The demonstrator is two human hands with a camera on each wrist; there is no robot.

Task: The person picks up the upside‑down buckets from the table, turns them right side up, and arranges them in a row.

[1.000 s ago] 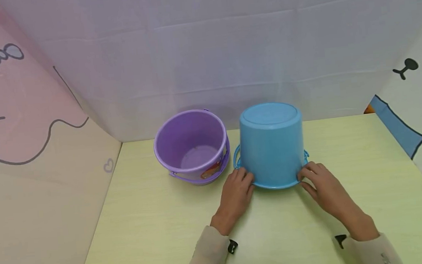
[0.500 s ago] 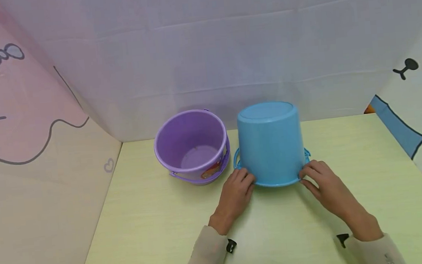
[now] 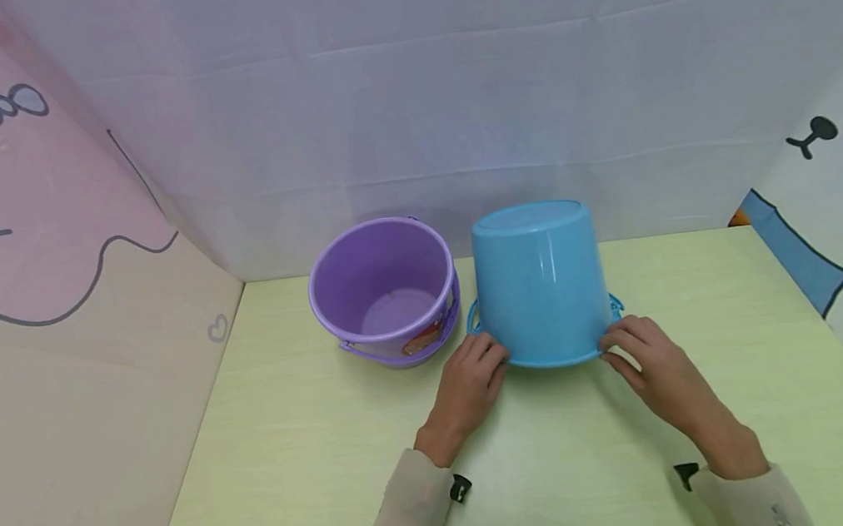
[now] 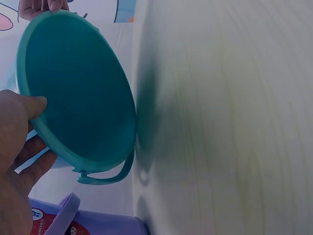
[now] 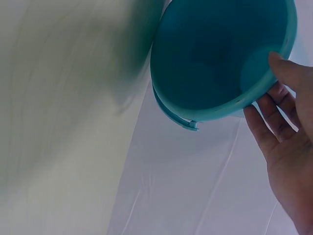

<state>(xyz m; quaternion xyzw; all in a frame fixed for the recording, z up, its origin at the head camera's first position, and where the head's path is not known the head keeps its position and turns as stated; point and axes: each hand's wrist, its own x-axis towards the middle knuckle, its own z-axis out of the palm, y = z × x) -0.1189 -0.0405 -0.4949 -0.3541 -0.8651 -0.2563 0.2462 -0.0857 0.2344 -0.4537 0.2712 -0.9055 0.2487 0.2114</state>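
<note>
A blue bucket [image 3: 540,294] is upside down, its base up and its near rim raised so that it tilts away from me. My left hand [image 3: 467,384] pinches the rim at the near left, thumb inside and fingers outside, as the left wrist view of the bucket [image 4: 78,88] shows. On the near right my right hand [image 3: 660,376] grips the same rim, thumb inside the mouth of the bucket [image 5: 220,58] in the right wrist view. The bucket's far rim is at the table. Its inside shows no contents in the wrist views.
A purple bucket [image 3: 397,332] with its handle down stands upright, mouth up, close to the left of the blue one. The pale yellow table [image 3: 297,474] meets a white cloth wall [image 3: 451,85] behind, with printed panels [image 3: 62,369] at the sides.
The blue bucket's near rim has risen slightly and its base has tipped a little farther back. Both hands keep their hold and shift slightly. The purple bucket stays in place.
</note>
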